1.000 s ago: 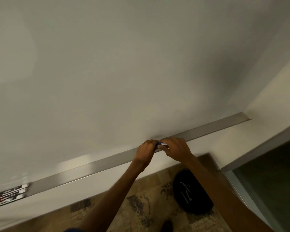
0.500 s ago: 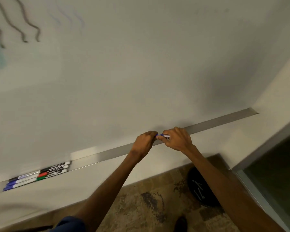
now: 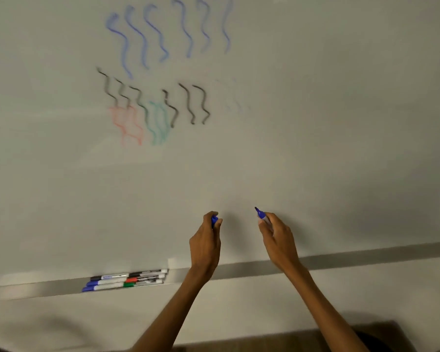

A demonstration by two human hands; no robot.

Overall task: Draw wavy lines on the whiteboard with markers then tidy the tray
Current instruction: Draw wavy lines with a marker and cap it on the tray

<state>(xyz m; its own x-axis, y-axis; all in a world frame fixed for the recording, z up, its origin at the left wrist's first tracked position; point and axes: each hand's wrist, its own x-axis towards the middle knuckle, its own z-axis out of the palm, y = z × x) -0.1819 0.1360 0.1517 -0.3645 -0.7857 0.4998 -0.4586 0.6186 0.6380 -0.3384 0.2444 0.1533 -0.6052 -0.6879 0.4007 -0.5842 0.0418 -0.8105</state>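
Whiteboard: smooth, matte white, faintly smeared. Wavy lines sit upper left, all soft-edged and blurred: blue lines on top, black lines under them, red lines and green lines lowest.

Tray: long flat grey metal ledge along the board's lower edge. Spare markers lie bunched in its left part, slim white barrels with black, blue, red and green caps.

Right grip pinches the marker, uncapped, blue tip up-left, above the tray. Contact with the board: cannot tell. Left grip is curled round the blue cap, near but apart.

A broad stretch of plain board lies between the lines and both grips.
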